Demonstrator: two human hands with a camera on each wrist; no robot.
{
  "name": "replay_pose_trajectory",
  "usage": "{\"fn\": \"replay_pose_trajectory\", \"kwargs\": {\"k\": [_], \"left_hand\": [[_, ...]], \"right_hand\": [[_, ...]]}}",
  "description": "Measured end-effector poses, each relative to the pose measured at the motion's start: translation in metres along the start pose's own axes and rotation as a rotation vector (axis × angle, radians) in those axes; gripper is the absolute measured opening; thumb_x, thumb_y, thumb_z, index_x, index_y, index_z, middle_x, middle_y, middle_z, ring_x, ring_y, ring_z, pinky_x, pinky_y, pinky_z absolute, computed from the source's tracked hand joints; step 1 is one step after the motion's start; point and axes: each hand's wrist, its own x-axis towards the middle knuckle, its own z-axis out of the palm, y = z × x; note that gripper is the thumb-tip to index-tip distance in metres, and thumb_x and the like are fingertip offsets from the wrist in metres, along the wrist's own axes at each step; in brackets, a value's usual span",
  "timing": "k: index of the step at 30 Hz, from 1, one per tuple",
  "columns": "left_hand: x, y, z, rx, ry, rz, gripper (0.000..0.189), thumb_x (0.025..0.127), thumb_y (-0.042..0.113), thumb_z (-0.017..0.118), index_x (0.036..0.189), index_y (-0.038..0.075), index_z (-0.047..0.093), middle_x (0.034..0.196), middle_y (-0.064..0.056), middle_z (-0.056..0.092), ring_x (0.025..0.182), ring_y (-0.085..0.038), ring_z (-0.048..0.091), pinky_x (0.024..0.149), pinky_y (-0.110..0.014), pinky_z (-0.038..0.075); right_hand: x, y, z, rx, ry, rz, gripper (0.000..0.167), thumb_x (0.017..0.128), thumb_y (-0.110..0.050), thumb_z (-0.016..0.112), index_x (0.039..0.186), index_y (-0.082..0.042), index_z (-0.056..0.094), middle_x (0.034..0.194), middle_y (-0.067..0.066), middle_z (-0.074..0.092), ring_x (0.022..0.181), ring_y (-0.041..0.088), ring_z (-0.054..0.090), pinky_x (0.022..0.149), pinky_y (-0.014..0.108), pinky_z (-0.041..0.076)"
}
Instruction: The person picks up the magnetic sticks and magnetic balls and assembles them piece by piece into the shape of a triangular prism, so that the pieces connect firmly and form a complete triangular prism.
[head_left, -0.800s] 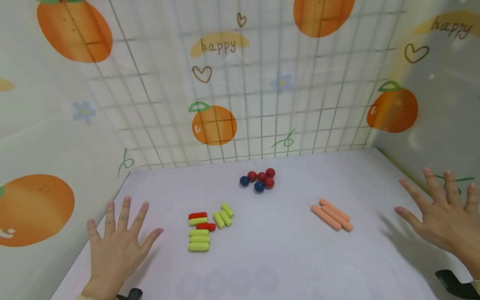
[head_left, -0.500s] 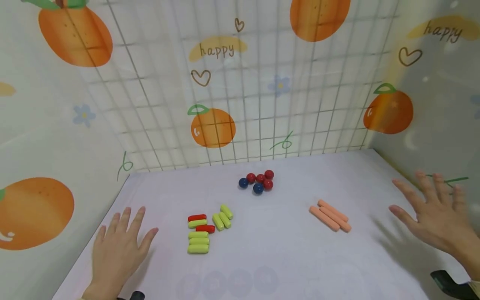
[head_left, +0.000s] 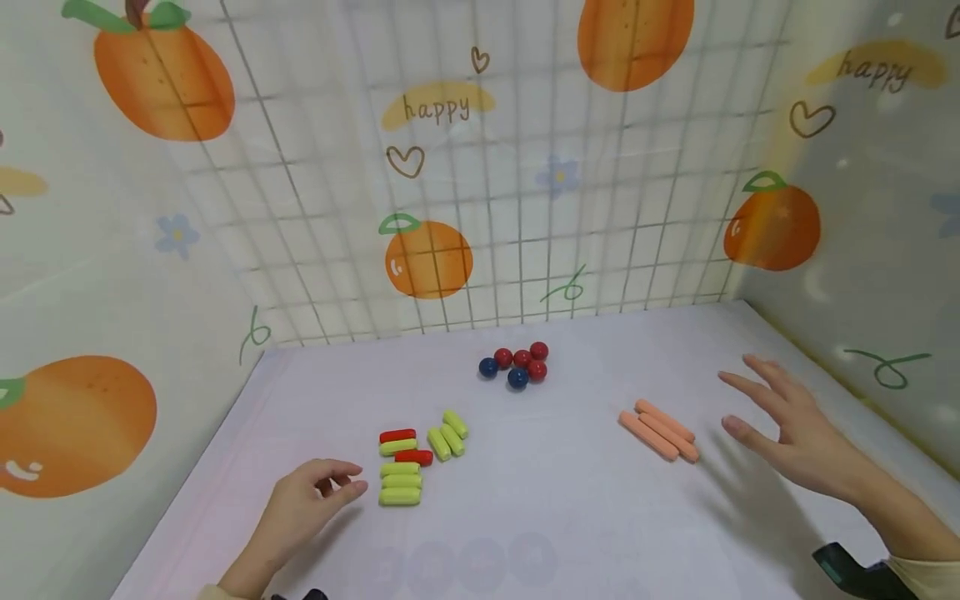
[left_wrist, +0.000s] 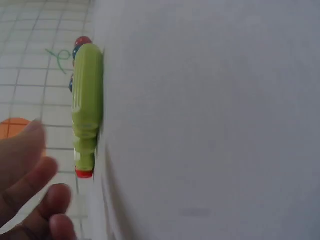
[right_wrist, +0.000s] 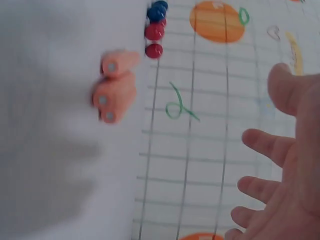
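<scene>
My left hand [head_left: 303, 504] hovers just left of the short sticks with its fingers bent and thumb near the fingertips, holding nothing. Closest to it lies a column of yellow-green sticks [head_left: 401, 482], also large in the left wrist view. Two red sticks [head_left: 414, 457] lie at the column's far end, a green one between them. Beside these is a trio of yellow-green sticks [head_left: 452, 437]. My right hand [head_left: 798, 437] hangs in the air with fingers spread, right of three longer salmon-pink sticks [head_left: 649, 436], and holds nothing.
Farther back on the white table [head_left: 555, 492] sit several red balls [head_left: 537, 371] and two blue balls [head_left: 518, 378] in a cluster. A printed cloth [head_left: 510, 200] with oranges and grid lines walls the back and both sides.
My left hand has turned and moved right toward the green sticks, its spread fingers now bending together. My right hand has moved left toward the pink sticks. The sticks and balls stay put.
</scene>
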Motion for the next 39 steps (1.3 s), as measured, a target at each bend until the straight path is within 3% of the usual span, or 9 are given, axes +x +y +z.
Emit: {"fn": "replay_pose_trajectory", "kwargs": {"k": [4, 9, 12, 15, 19, 26, 33, 39], "left_hand": [[-0.001, 0.001, 0.009, -0.017, -0.104, -0.057, 0.027, 0.08, 0.034, 0.08, 0.101, 0.019, 0.074, 0.089, 0.003, 0.062, 0.078, -0.012, 0.049, 0.064, -0.022, 0.04], [0.0, 0.001, 0.016, -0.005, -0.116, -0.042, 0.028, 0.076, 0.032, 0.084, 0.099, 0.019, 0.073, 0.088, 0.003, 0.061, 0.076, -0.014, 0.047, 0.062, -0.023, 0.038], [0.001, 0.002, 0.019, 0.001, -0.107, -0.037, 0.025, 0.075, 0.028, 0.084, 0.097, 0.02, 0.073, 0.086, 0.003, 0.061, 0.075, -0.013, 0.046, 0.061, -0.023, 0.037], [0.001, 0.004, 0.021, 0.001, -0.108, -0.041, 0.024, 0.075, 0.025, 0.084, 0.095, 0.021, 0.073, 0.085, 0.003, 0.061, 0.074, -0.014, 0.046, 0.061, -0.023, 0.036], [0.003, 0.007, 0.023, -0.002, -0.12, -0.04, 0.023, 0.074, 0.025, 0.085, 0.094, 0.021, 0.073, 0.084, 0.004, 0.061, 0.075, -0.014, 0.046, 0.062, -0.024, 0.036], [0.009, 0.011, 0.032, -0.022, -0.132, 0.006, 0.022, 0.074, 0.027, 0.086, 0.088, 0.021, 0.071, 0.081, 0.005, 0.059, 0.075, -0.012, 0.047, 0.064, -0.024, 0.037], [0.005, 0.02, 0.036, -0.006, -0.136, 0.068, 0.021, 0.072, 0.02, 0.087, 0.086, 0.022, 0.072, 0.079, 0.004, 0.056, 0.073, -0.011, 0.046, 0.063, -0.022, 0.037], [-0.005, 0.03, 0.041, -0.021, -0.187, 0.113, 0.019, 0.073, 0.023, 0.086, 0.086, 0.022, 0.072, 0.079, 0.004, 0.054, 0.069, -0.009, 0.046, 0.06, -0.021, 0.037]], "right_hand": [[0.006, -0.014, 0.012, -0.002, -0.027, -0.039, 0.06, 0.089, -0.029, 0.071, 0.143, -0.016, 0.049, 0.159, 0.022, 0.023, 0.151, 0.046, 0.003, 0.103, 0.082, 0.007], [0.009, -0.025, 0.025, -0.025, -0.019, -0.095, 0.055, 0.084, -0.031, 0.077, 0.133, -0.015, 0.058, 0.151, 0.022, 0.036, 0.143, 0.048, 0.021, 0.098, 0.079, 0.023], [0.009, -0.035, 0.034, -0.042, 0.018, -0.114, 0.045, 0.082, -0.029, 0.079, 0.122, -0.015, 0.066, 0.136, 0.017, 0.052, 0.128, 0.042, 0.041, 0.09, 0.067, 0.038], [0.014, -0.046, 0.044, -0.002, 0.048, -0.143, 0.029, 0.083, -0.023, 0.078, 0.11, -0.016, 0.072, 0.114, 0.005, 0.064, 0.106, 0.021, 0.055, 0.081, 0.044, 0.048], [0.026, -0.059, 0.059, 0.132, 0.0, -0.16, 0.02, 0.086, -0.019, 0.075, 0.105, -0.016, 0.074, 0.093, -0.008, 0.065, 0.078, 0.0, 0.051, 0.065, 0.022, 0.046], [0.057, -0.075, 0.085, 0.189, -0.102, -0.182, 0.02, 0.085, -0.022, 0.076, 0.104, -0.015, 0.073, 0.091, -0.006, 0.064, 0.073, 0.002, 0.05, 0.061, 0.019, 0.043], [0.091, -0.082, 0.106, 0.204, -0.179, -0.108, 0.026, 0.085, -0.021, 0.076, 0.107, -0.007, 0.073, 0.096, 0.007, 0.069, 0.076, 0.006, 0.053, 0.065, 0.022, 0.044], [0.119, -0.085, 0.118, 0.241, -0.243, 0.078, 0.031, 0.086, -0.024, 0.075, 0.111, -0.007, 0.072, 0.095, 0.007, 0.065, 0.08, 0.016, 0.052, 0.067, 0.027, 0.044]]}}
